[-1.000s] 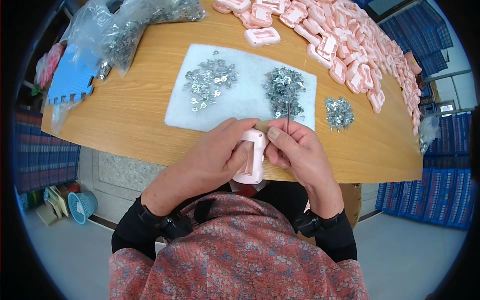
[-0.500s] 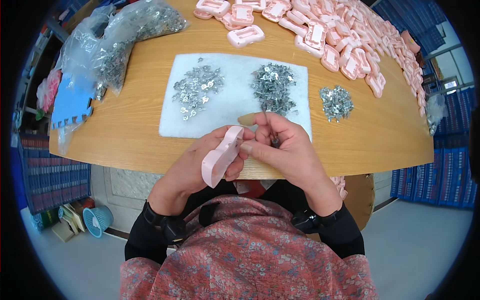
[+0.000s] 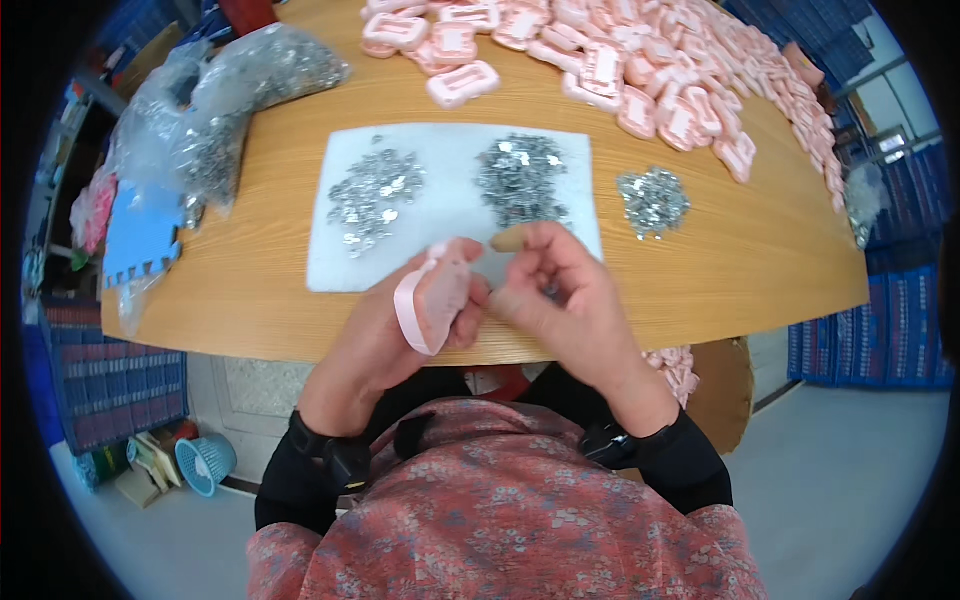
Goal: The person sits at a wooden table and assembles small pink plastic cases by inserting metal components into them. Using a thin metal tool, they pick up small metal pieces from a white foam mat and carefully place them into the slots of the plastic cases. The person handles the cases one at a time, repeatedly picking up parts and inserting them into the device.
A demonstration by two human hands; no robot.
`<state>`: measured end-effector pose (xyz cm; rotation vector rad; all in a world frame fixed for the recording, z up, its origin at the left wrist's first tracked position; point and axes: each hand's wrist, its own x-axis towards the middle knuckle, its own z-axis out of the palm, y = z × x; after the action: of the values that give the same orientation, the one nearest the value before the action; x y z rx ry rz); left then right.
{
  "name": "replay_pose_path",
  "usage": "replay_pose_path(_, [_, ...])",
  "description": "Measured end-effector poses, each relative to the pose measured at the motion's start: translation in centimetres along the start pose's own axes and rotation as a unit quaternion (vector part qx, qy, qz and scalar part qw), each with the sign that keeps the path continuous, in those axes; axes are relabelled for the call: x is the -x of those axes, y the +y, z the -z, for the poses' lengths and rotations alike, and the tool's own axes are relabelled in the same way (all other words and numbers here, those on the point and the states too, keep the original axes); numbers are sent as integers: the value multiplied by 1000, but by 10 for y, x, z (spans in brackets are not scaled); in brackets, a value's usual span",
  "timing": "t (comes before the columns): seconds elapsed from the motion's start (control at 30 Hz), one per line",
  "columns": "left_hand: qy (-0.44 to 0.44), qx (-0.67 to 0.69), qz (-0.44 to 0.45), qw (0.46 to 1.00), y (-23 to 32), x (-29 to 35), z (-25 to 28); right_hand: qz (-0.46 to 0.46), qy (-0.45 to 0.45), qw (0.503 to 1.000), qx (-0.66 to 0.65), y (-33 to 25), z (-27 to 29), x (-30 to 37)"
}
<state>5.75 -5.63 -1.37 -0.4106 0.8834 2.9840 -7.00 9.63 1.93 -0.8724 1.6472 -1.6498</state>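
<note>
Just left of the frame's centre, my left hand (image 3: pixel 378 330) grips a tilted pale-pink hollow plastic casing (image 3: pixel 430 305), my half-curled right hand (image 3: pixel 570 310) holding I cannot tell what, its progress unclear, with small silvery metal pieces (image 3: pixel 523 178) lying unused at upper centre.

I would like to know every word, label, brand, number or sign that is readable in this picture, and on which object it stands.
No text can be read anywhere in the picture.
Pink casing in the left hand: no lettering visible.
Clear plastic bags: no lettering can be made out.
Blue racks at the right: any marks are too small and blurred to read.
</note>
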Motion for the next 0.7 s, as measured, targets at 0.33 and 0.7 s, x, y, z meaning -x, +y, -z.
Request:
replay_pose_path(0.33, [57, -286, -139, 946, -3, -12, -33, 7, 17, 996, 89, -13, 38, 25])
replay_pose_path(0.7, [-109, -161, 135, 971, 6, -16, -29, -14, 199, 971, 133, 5, 102, 42])
